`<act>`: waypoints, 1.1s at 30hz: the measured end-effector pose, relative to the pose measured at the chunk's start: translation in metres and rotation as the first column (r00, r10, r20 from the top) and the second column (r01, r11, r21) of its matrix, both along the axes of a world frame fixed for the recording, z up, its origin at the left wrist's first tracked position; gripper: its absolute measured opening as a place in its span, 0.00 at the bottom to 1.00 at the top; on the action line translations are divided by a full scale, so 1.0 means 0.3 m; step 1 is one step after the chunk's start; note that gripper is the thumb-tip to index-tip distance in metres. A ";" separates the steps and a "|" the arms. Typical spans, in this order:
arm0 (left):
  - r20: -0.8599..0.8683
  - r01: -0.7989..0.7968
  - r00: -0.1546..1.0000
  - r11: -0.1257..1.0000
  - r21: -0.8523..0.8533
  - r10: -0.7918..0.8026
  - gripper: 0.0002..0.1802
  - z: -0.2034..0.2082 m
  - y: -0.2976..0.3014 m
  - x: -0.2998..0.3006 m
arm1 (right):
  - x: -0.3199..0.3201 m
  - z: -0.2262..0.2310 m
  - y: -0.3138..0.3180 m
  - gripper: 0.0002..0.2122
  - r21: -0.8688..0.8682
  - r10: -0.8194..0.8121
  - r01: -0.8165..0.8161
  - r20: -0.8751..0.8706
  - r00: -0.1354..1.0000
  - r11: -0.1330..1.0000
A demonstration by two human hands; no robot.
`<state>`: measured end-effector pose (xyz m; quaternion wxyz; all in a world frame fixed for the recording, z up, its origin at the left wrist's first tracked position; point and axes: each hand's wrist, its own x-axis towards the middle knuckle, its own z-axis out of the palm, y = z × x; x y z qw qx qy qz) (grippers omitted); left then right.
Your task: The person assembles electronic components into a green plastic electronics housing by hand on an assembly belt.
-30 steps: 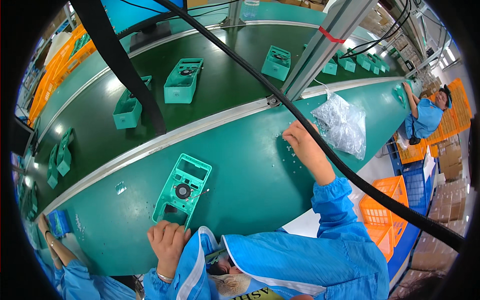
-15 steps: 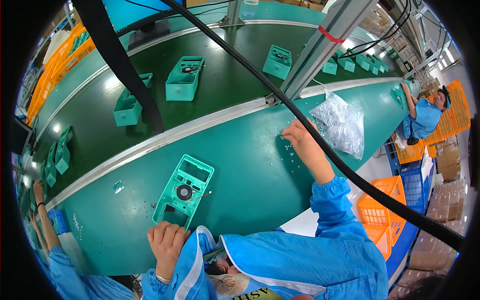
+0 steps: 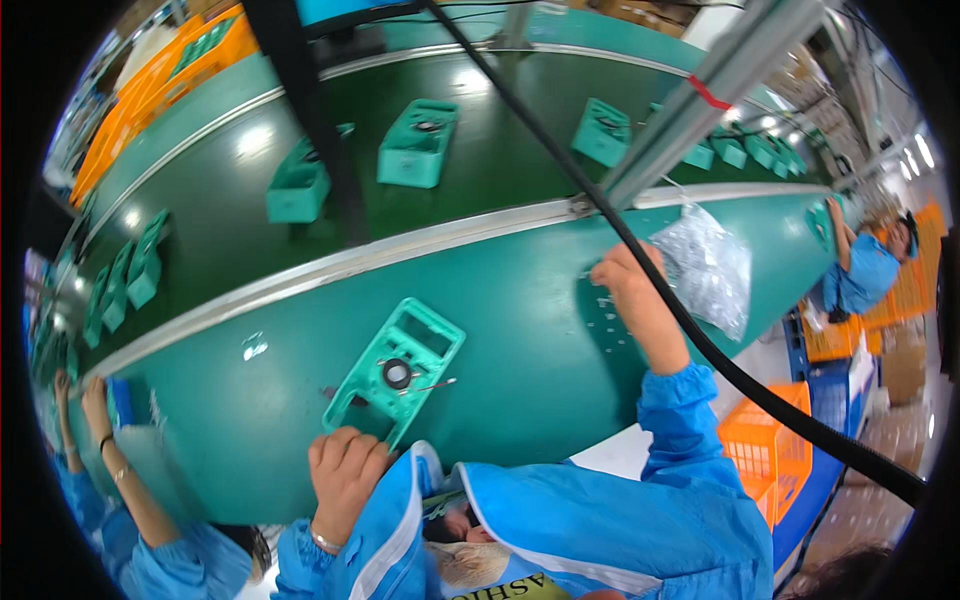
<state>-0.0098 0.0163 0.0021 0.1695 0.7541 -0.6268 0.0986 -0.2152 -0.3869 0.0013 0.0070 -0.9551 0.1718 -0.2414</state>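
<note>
A green plastic housing (image 3: 436,333) lies on the green work surface in front of me, with a round black speaker (image 3: 397,374) and a short thin wire in it. My left hand (image 3: 345,475) grips its near end, fingers curled over the rim. Farther out to the right, my right hand (image 3: 635,295) has its fingertips pinched together just above the table. Whatever they hold is too small to make out. Several tiny clear pieces (image 3: 608,318) are scattered beside that hand, and a clear plastic bag (image 3: 712,270) full of such pieces lies to its right.
Beyond a metal rail (image 3: 470,222), a dark green belt (image 3: 500,150) carries several green housings (image 3: 415,150). A black cable (image 3: 700,345) and a metal post (image 3: 690,120) cross the view. Orange baskets (image 3: 765,440) stand at right. Co-workers' hands (image 3: 97,405) are at far left; another person (image 3: 868,275) works at far right.
The whole view has shifted, so the scene sits farther right. My left hand keeps its grip on the housing; my right hand stays pinched by the tiny pieces. A co-worker's hand at left has moved toward the rail.
</note>
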 end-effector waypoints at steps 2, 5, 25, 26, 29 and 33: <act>-0.019 0.018 1.000 1.000 0.011 -0.017 0.12 0.007 -0.010 0.007 | -0.019 -0.003 -0.004 0.01 -0.038 -0.053 0.052 -0.041 0.998 0.998; -0.025 0.052 0.998 0.999 0.005 -0.052 0.11 0.009 -0.037 -0.012 | 0.004 0.053 0.067 0.05 0.027 -0.041 0.040 0.067 0.997 0.999; 0.137 0.086 0.987 0.996 -0.025 -0.082 0.06 -0.033 -0.048 -0.059 | 0.440 -0.018 0.509 0.04 0.400 0.250 -0.291 0.152 0.956 0.869; 0.134 0.085 0.988 0.996 -0.026 -0.080 0.06 -0.035 -0.047 -0.059 | 0.440 -0.020 0.511 0.04 0.394 0.240 -0.280 0.150 0.959 0.875; 0.132 0.079 0.988 0.997 -0.028 -0.074 0.05 -0.040 -0.047 -0.060 | 0.441 -0.010 0.518 0.05 0.324 0.223 -0.268 0.169 0.960 0.908; 0.142 0.078 0.987 0.997 -0.022 -0.074 0.05 -0.034 -0.048 -0.062 | 0.438 -0.019 0.516 0.04 0.330 0.217 -0.261 0.165 0.962 0.907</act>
